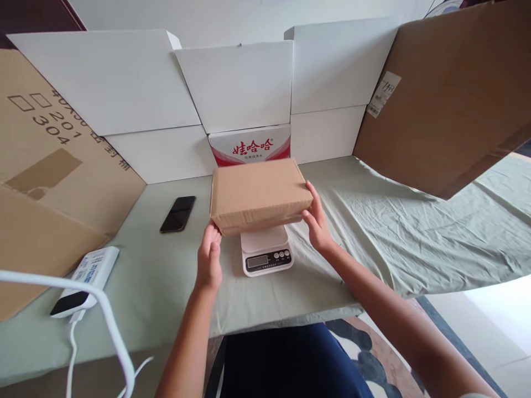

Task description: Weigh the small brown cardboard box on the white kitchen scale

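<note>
Well off to the left of my left hand (pixel 208 258) lies a white power bank (pixel 85 280) with a cable trailing off the table edge, and nearer in, still left of that hand and a little farther from me, a black phone (pixel 178 213) lies flat on the pale green cloth (pixel 166 287). My left hand is open, fingers loosely together, its fingertips just touching the near left corner of the brown cardboard box (pixel 258 193). The box sits between my two hands, on top of the small white kitchen scale (pixel 266 250), covering most of its platform; only the scale's front with the display shows, just beyond my wrists. My right hand (pixel 317 221) cups the box's right end, fingers spread along the side, thumb near the lower edge. Neither hand grips it tightly. I judge the box to be set on the scale already, though I cannot tell whether its weight rests there fully; the display is too small to read. Beyond the box stand white carton flaps (pixel 240 83) and a red-printed carton (pixel 251 146). Right of my right hand, a large brown cardboard sheet (pixel 448 99) leans over the cloth.
</note>
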A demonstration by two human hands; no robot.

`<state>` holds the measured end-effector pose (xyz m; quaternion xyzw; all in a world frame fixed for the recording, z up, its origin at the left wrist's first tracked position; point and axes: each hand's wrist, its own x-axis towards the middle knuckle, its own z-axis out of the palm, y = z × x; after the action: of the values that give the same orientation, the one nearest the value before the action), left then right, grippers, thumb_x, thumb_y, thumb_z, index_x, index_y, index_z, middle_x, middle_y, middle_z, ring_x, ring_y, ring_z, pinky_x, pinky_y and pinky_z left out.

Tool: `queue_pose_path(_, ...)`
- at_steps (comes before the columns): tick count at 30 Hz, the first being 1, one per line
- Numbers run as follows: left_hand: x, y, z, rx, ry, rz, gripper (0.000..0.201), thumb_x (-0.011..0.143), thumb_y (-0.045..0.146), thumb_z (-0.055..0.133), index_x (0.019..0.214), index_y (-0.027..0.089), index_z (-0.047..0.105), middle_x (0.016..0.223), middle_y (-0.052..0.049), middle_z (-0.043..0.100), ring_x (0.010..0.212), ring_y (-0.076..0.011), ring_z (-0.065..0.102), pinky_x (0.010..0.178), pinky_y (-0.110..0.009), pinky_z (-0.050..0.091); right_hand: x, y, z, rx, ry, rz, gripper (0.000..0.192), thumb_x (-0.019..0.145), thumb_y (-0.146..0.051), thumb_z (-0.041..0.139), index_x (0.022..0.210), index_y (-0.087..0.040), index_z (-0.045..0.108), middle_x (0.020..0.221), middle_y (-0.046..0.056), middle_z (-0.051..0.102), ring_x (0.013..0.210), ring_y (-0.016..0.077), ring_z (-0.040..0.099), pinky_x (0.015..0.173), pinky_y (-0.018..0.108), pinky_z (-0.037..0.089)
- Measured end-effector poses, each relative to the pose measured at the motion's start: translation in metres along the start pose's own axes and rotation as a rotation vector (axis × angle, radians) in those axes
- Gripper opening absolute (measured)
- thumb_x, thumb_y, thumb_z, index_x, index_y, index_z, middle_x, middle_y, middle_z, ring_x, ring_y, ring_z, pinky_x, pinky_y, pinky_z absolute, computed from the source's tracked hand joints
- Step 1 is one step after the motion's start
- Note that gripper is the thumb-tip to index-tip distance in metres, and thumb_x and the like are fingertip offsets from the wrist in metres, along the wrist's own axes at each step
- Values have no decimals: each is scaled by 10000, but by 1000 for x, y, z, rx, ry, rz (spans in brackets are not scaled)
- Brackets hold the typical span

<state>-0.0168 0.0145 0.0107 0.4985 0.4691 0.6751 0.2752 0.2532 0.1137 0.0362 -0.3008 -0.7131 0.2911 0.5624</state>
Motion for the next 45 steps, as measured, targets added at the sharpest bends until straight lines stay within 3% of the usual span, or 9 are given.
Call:
queue_pose_path(4,59,-6,4,-19,-12,15,773,909,781,500,1458,243,575,1529,-159,594,1482,-326,503,1243,-498,361,52,11,13,28,33,-86,704,998,-706,419,1608,-366,327,1721,15,347,1597,329,327,1295,544,336)
queue_pose_path(7,82,-30,13,-13,12,-77,804,877,806,523,1436,230,581,1527,-182,586,1464,-331,525,1225,-500,384,74,42,28,58,92,4,685,989,-678,442,1576,-330,375,1691,35,396,1587,311,343,1321,542,283)
queue_pose_path(12,83,-66,18,33,-31,-167,782,897,795,506,1474,270,552,1574,-136,551,1520,-303,456,1260,-477,329,67,82,42,80,122,155,686,965,-583,486,1550,-233,407,1669,81,429,1587,289,334,1344,512,234)
queue_pose_path(20,88,-76,15,-11,23,-239,871,881,831,467,1527,247,504,1662,-153,440,1560,-281,392,1276,-439,290,60,86,45,99,26,179,715,959,-628,471,1565,-256,394,1680,86,423,1583,290,350,1319,517,289)
queue_pose_path(28,103,-82,-31,9,229,-203,889,903,852,321,1653,377,282,1765,-103,205,1609,-244,252,1277,-463,263,59,130,1,-29,459,192,746,967,-669,325,1639,-401,140,1761,41,172,1646,249,197,1195,623,405)
queue_pose_path(31,102,-82,-32,-15,251,-223,903,904,850,333,1649,341,306,1753,-134,234,1602,-247,274,1271,-459,272,56,135,-3,-34,388,190,757,969,-684,291,1648,-421,82,1753,57,199,1613,259,288,1153,625,445)
queue_pose_path(35,97,-81,-17,-14,185,-229,938,880,876,344,1612,294,403,1731,-162,283,1596,-272,292,1276,-476,261,53,121,15,102,252,319,757,954,-678,391,1629,-382,220,1699,109,329,1560,301,377,1141,630,452)
queue_pose_path(40,92,-80,-4,11,83,-262,963,830,872,483,1509,194,557,1655,-195,428,1578,-314,343,1290,-485,248,53,100,31,192,71,324,795,932,-704,467,1614,-321,326,1682,115,393,1546,303,401,1185,590,429)
queue_pose_path(45,88,-81,0,12,11,-249,851,850,811,555,1472,232,600,1629,-148,488,1560,-312,383,1293,-487,259,50,90,37,146,-32,268,824,951,-745,426,1636,-307,293,1726,55,353,1591,257,348,1297,549,306)
